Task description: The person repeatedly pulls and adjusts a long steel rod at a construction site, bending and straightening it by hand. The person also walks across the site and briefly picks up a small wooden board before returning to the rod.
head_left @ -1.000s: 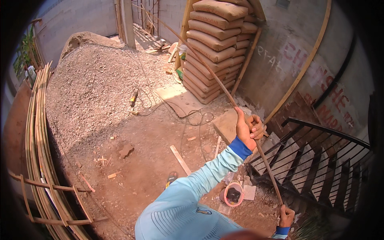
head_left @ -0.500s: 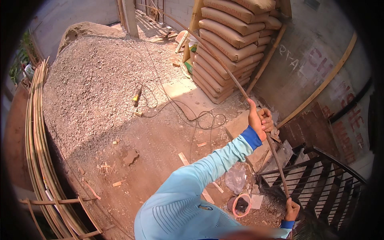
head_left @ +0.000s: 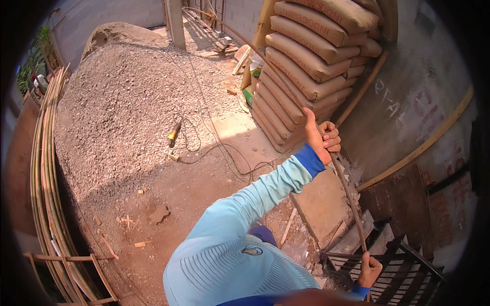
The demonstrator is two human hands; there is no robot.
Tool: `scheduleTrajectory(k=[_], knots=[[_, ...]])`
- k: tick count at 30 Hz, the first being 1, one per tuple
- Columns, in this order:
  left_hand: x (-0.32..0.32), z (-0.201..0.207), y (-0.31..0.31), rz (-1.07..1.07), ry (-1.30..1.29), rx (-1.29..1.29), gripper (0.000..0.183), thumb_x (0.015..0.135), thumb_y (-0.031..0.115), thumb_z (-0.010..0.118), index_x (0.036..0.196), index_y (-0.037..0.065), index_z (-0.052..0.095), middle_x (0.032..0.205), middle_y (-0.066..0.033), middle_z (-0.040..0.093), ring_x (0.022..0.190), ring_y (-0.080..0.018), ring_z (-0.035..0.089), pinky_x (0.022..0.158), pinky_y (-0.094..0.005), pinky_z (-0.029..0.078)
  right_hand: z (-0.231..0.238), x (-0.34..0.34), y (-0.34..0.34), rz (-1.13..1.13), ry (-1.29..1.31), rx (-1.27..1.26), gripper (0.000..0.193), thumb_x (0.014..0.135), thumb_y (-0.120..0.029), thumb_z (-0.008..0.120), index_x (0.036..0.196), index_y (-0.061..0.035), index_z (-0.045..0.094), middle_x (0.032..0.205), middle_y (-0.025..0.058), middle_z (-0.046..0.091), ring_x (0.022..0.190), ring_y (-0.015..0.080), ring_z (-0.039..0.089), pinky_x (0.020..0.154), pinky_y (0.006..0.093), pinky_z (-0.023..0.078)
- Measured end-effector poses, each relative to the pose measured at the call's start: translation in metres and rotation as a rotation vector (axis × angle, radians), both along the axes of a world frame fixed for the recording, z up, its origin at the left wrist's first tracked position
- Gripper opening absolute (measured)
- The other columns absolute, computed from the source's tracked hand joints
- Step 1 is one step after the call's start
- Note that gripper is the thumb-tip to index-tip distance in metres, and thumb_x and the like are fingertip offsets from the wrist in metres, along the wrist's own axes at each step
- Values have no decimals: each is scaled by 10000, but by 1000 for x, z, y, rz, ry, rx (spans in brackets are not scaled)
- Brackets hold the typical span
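Note:
A long, thin, brown rod (head_left: 349,196), which looks like a rusty reinforcing bar, slants up from the lower right past the stacked sacks toward the far wall. My left hand (head_left: 323,135) is wrapped round it in front of the sacks, thumb pointing up along its length. Lower down, near the dark metal railing, my right hand (head_left: 369,269) grips the same rod close to its near end. The rod's lowest part beyond my right fist is hidden.
Brown paper sacks (head_left: 301,66) stand stacked against the right wall. Gravel (head_left: 117,102) is heaped at left, with a yellow power tool (head_left: 174,135) and its cable at the heap's edge. Bamboo poles (head_left: 45,168) lie far left. A black metal railing (head_left: 408,255) borders the lower right.
My view and body have shifted forward, and the sacks look nearer. Both hands still hold the rod, which has moved along with me.

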State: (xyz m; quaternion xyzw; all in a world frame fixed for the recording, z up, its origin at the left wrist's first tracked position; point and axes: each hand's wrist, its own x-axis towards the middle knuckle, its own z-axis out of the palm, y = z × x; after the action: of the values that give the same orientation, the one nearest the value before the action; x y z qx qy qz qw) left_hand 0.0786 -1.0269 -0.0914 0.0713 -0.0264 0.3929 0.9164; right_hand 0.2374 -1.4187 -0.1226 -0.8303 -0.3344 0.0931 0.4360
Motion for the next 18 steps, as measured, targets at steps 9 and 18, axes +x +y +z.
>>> scheduleTrajectory(k=[9,18], knots=[[36,45,106,18,-21,88,785,713,901,337,711,120,420,512,52,284,374,-66,236,387,-227,206,44,40,117,12,-84,-25,524,873,-335,688,537,9,480,471,-24,346,475,74,281,453,312,174],[46,120,220,1,-30,106,794,691,922,328,692,131,401,497,53,274,371,-70,243,372,-235,182,81,51,235,-9,-260,71,562,888,-368,661,529,-9,420,481,-37,332,502,68,280,467,316,162]])
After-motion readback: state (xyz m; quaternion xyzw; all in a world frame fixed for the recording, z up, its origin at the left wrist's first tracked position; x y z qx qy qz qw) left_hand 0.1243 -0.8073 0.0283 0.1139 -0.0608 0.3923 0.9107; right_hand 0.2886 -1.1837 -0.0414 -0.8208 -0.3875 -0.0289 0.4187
